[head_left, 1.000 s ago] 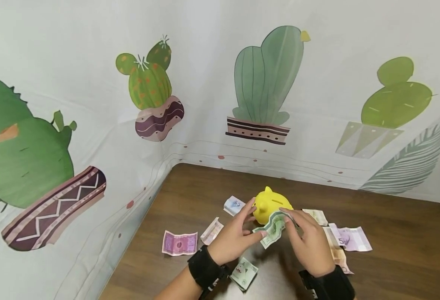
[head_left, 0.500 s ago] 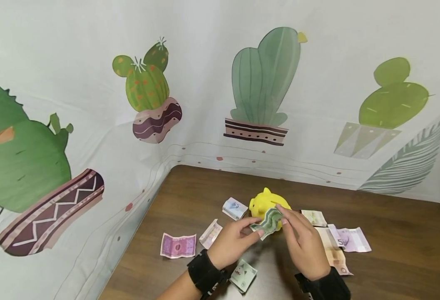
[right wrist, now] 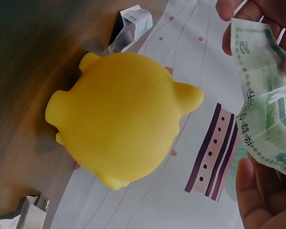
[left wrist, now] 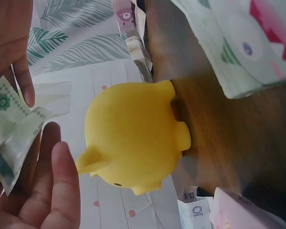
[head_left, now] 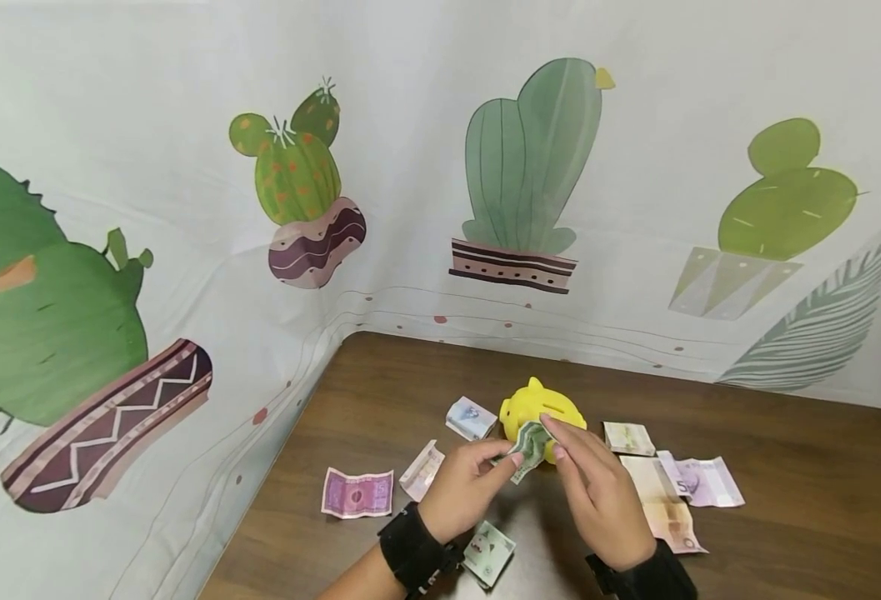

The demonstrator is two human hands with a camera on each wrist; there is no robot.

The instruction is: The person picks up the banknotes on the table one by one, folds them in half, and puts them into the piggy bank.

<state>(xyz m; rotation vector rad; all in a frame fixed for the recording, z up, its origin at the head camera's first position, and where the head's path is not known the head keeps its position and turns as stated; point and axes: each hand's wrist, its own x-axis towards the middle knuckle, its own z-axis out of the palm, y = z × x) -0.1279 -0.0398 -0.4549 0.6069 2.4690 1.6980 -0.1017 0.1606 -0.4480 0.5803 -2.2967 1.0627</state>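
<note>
A white cloth [head_left: 410, 125] with soft folds hangs behind the brown wooden bench [head_left: 398, 371] and along its left side. On it are printed green cacti [head_left: 533, 167] in patterned pots [head_left: 513, 267], grey-green leaves [head_left: 815, 325] and small reddish dots [head_left: 440, 320]. A pale shine [head_left: 533, 575] lies on the bench.

The person's right hand [head_left: 603, 492] is shifting inward toward the left hand [head_left: 458, 487], the gap between their fingertips narrowing over the past second. The crumpled green-and-white paper banknote [head_left: 530, 447] between them is bunching up, showing a slimmer face than before. The left fingers are dropping away from the head end of the smooth yellow pig-shaped bank [head_left: 532, 405], uncovering it, while the right fingertips are reaching farther across its flank.
</note>
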